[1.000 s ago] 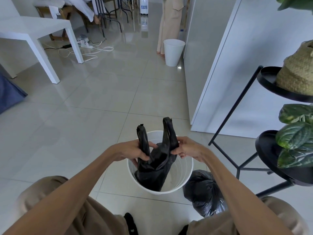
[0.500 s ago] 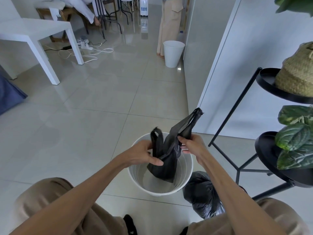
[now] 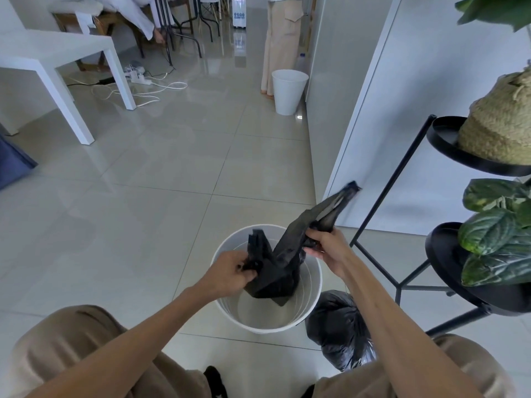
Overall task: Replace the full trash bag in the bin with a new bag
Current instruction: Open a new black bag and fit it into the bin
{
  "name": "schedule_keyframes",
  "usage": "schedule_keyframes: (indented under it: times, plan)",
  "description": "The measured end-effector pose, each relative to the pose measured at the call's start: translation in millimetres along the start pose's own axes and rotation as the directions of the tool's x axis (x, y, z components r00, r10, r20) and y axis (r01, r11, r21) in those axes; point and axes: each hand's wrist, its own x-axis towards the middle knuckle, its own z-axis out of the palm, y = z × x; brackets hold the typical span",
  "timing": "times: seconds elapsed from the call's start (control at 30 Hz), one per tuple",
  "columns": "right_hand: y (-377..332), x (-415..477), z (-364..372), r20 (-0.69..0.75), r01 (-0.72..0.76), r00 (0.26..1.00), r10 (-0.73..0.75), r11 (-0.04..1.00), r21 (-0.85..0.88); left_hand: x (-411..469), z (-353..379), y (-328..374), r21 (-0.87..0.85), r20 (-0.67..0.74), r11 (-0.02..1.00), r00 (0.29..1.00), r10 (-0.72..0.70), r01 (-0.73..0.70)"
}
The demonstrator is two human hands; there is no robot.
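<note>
Upper left of frame: white table (image 3: 57, 50). Lower centre, I see the left hand (image 3: 230, 271) clenched on one handle of the new black bag (image 3: 280, 268), fingers curled round the plastic, over the white bin (image 3: 267, 314). The bag body hangs in the bin mouth, with bare bin floor showing below it. The right hand (image 3: 330, 248) grasps the other handle, which sticks up toward centre right. The full bag (image 3: 342, 334) lies on the tiles against the bin's lower right. Right edge: black plant stand (image 3: 395, 179).

No legible text; blue print on the far white appliance (image 3: 239, 10) blurred.
</note>
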Motion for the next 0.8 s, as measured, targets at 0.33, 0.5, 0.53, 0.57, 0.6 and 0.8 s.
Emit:
schedule_keyframes:
  times: [0.33,0.5,0.53,0.57,0.6,0.8]
  plan:
    - [-0.8,2.1,-21.7,-0.071,0.026,0.996,-0.044,0.971,-0.239,-18.1,-10.1,-30.3,-0.363,-0.289,0.923,0.926,-0.243,0.129]
    - [-6.5,8.4,-18.4,-0.265,0.019,0.952,-0.156,0.89,-0.456,-20.2,-22.5,-29.9,-0.531,-0.094,0.832,0.965,-0.246,0.16]
    - [-8.0,8.3,-18.9,-0.302,0.017,0.929,-0.213,0.841,-0.541,-19.4,-23.9,-30.8,-0.528,-0.154,0.835,0.95,-0.273,0.154]
    - [-9.6,6.1,-19.0,-0.331,0.006,0.908,-0.255,0.801,-0.599,-18.5,-25.1,-32.2,-0.52,-0.244,0.842,0.92,-0.307,0.143]
    - [-10.5,3.7,-19.5,-0.357,-0.001,0.892,-0.278,0.787,-0.617,-17.8,-25.9,-33.7,-0.512,-0.34,0.849,0.877,-0.339,0.13]
    - [-12.7,2.3,-20.8,-0.352,-0.007,0.935,-0.048,0.988,-0.155,-28.5,-26.4,-21.6,-0.409,-0.666,0.912,0.676,-0.315,0.022]
